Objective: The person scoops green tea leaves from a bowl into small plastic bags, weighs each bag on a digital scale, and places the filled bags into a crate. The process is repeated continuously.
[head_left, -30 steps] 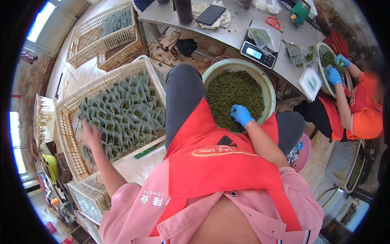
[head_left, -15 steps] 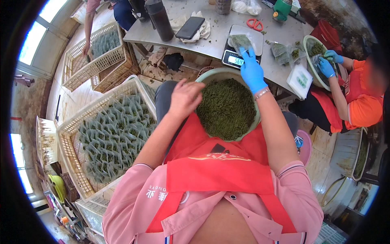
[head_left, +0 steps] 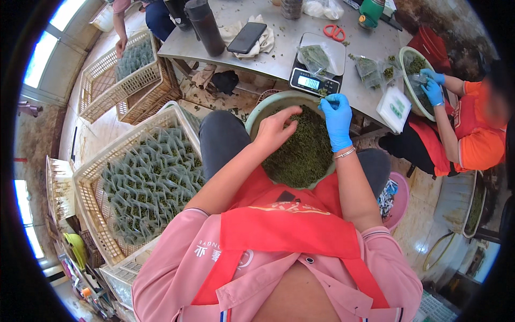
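My bare left hand [head_left: 276,130] hovers over a pale green basin [head_left: 261,105] set between my legs, its fingers bent and apart with nothing in them. The basin holds a heap of small, grainy green plant pieces [head_left: 302,156]. My right hand [head_left: 337,122], in a blue glove, is raised at the basin's far right side. Its thumb and fingers pinch a small green plant clump [head_left: 322,93] close to the front of a digital scale [head_left: 337,60]. On the scale's plate lies a clear bag [head_left: 314,58] with green pieces inside.
Left of me, a cream crate [head_left: 88,185] holds many upright filled bags. The metal table [head_left: 279,51] carries red scissors [head_left: 333,33], a phone [head_left: 247,37], a dark bottle [head_left: 205,27] and filled bags [head_left: 368,71]. A co-worker in orange [head_left: 475,123] works at another basin on the right.
My right hand has let go of the bag on the scale and drawn back toward the basin, now pinching a green clump. My left hand has moved right, over the basin. The scale's reading differs.
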Available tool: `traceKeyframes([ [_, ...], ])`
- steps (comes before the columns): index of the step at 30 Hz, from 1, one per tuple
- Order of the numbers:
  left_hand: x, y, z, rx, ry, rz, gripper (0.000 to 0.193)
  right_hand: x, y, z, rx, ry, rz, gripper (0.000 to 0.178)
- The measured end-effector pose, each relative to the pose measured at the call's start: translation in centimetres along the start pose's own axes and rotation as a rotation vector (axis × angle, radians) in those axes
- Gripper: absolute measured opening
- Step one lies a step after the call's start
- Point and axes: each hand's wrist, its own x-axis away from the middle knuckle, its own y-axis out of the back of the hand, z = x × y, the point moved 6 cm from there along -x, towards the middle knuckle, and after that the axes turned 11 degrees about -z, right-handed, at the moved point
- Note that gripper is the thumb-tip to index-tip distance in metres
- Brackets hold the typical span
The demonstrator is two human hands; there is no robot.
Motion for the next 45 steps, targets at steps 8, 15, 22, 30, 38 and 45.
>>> traceKeyframes([
  [8, -0.8, -2.3, 0.9, 0.156, 0.288, 0.286, 0.034, 3.8, -0.7, 1.1, -0.166, -0.276, 0.339, 0.02],
  [15, -0.5, -1.5, 0.0, -0.02, 0.219, 0.295, 0.025, 5.7, -0.6, -0.9, -0.222, -0.416, 0.423, 0.018],
  [22, -0.1, -0.5, 0.6, -0.023, 0.213, 0.31, 0.022, 5.1, 2.5, -3.7, -0.442, -0.724, 0.179, 0.013],
  [30, 1.0, -1.5, 2.2, 0.013, 0.219, 0.302, 0.024, -0.3, 0.0, -1.7, -0.728, -0.681, 0.118, 0.018],
  [38, 1.4, -1.1, 0.0, -0.229, -0.031, 0.434, 0.031, 1.6, 0.9, -2.3, -0.394, -0.645, 0.117, 0.028],
  [45, -0.6, 0.0, -0.6, -0.117, -0.235, 0.255, 0.032, -0.6, 0.9, 0.6, 0.114, 0.207, 0.031, 0.033],
])
